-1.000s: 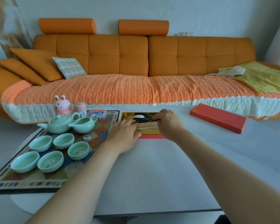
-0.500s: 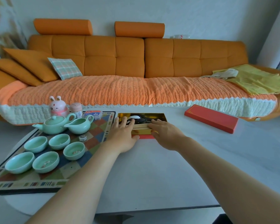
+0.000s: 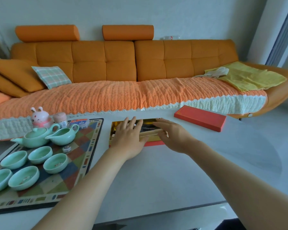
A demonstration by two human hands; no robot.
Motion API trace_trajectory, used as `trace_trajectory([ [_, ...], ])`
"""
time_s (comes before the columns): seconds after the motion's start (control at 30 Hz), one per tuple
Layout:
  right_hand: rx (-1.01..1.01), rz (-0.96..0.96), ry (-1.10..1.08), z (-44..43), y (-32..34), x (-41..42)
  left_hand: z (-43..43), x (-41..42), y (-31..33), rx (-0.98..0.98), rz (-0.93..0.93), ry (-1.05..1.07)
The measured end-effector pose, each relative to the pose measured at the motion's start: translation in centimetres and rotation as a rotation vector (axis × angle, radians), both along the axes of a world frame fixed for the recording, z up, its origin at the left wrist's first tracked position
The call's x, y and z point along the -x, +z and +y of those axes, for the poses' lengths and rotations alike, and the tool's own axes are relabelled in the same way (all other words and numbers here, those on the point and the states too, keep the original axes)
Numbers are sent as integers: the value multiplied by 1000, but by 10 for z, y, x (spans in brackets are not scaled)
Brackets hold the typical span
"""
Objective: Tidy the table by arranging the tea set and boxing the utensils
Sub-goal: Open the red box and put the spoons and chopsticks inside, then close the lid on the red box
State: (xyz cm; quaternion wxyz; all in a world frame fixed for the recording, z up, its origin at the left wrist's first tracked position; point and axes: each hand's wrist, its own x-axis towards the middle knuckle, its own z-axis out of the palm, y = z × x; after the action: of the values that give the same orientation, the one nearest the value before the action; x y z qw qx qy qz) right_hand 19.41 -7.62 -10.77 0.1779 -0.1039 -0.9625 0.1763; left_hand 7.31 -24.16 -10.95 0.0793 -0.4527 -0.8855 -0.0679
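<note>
Left hand (image 3: 128, 139) flat on the open box (image 3: 114, 128), fingers straight, right hand (image 3: 173, 138) same, over the chopsticks (image 3: 150, 133) inside, nothing gripped, lid (image 3: 200, 117) off to the right on the bench (image 3: 156, 171), tea set (image 3: 35, 137) on mat (image 3: 76, 163)

The pale green teapot (image 3: 34, 137) stands upright on a patterned mat (image 3: 83, 156), spout to the left. The matching pitcher (image 3: 63, 136) stands just beside it on the right. Five matching cups (image 3: 40, 154) stand upright, grouped close in front. The open utensil box (image 3: 154, 143), red outside and gold inside, lies on the table (image 3: 156, 180) right of the mat and holds wooden chopsticks (image 3: 150, 133). The flat red lid (image 3: 200, 117) lies apart, further right.
</note>
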Motion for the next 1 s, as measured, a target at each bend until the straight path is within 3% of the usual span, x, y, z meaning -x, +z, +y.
trace_trajectory([
  [0.17, 2, -24, -243, 58, 1, -24, 58, -18, 11, -189, -36, -110],
  [0.47, 25, -195, -663, 166, -21, -59, 210, -27, 14, -77, -174, -110],
  [0.77, 89, -240, -647, 191, -38, -65, 271, -16, -16, -90, -522, 82],
  [0.93, 225, -109, -646, 183, -36, -61, 266, -17, -6, -274, -622, 133],
  [1.0, 274, -39, -633, 178, -32, -60, 256, -18, 3, -314, -571, 124],
])
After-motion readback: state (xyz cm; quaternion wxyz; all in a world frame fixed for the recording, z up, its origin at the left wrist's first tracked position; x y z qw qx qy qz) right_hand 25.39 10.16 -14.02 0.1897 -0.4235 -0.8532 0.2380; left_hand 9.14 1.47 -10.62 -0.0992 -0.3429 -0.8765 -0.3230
